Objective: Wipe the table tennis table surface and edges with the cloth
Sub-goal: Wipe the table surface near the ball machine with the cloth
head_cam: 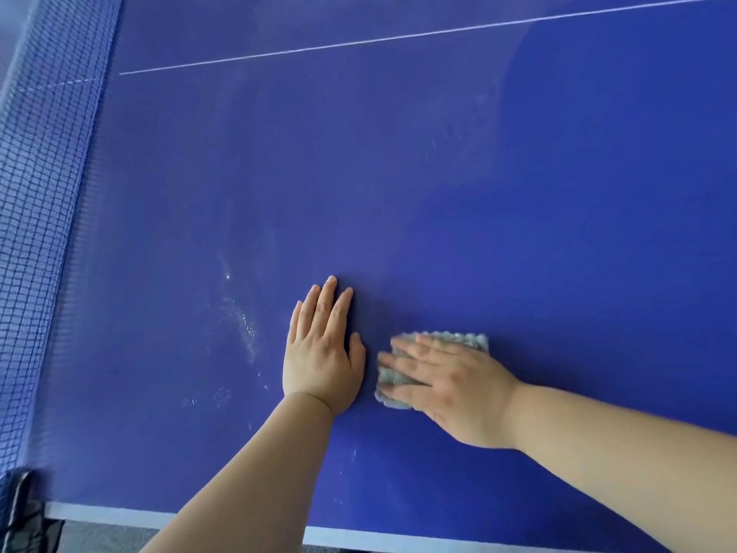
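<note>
Now my right hand [446,387] flat on the grey cloth [470,340], fingers straight, pressing it to the blue table [518,193], left hand [321,353] flat beside it, holding nothing, net [44,193] at left.

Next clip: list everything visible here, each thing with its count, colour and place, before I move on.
table: one, blue, fills most of the view
net: one, dark mesh, along the left side
thin line: one, white, crossing the table at the top
edge stripe: one, white, along the near edge
dusty marks: several, whitish, on the table left of the left hand
cloth: one, grey, folded, flat on the table under the right hand
net clamp: one, black, bottom left corner
floor: grey, below the near edge
left hand: flat on the table, beside the cloth
right hand: fingers straight, pressing the cloth
</note>
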Demonstrator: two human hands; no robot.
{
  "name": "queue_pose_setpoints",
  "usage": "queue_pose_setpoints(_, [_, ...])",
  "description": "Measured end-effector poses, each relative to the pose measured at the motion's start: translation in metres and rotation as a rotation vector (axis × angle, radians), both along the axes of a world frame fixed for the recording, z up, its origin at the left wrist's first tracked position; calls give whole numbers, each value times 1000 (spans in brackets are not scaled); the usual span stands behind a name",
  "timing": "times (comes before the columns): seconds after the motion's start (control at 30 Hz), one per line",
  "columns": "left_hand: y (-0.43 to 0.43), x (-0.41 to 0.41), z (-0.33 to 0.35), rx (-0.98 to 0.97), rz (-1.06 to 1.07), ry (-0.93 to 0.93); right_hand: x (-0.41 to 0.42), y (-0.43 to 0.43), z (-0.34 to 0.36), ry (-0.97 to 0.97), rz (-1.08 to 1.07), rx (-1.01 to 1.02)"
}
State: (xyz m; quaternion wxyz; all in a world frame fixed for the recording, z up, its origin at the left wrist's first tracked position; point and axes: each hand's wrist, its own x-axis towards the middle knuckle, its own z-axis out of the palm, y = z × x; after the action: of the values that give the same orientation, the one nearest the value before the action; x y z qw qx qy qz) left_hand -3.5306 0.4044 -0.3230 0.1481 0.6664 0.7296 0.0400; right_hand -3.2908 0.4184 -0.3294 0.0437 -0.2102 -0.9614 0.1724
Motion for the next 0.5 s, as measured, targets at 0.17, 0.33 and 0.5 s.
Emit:
queue_pose_setpoints(0.17, [27, 4, 9, 39, 17, -21, 20, 79, 8, 24, -441, 14])
queue_pose_setpoints(0.33, [126, 5, 6, 72, 50, -54, 23, 164, 14, -29, -885, 43])
queue_pose_setpoints(0.5, [185, 6, -12, 46, 70, 16, -5, 91, 0, -13, -347, 8])
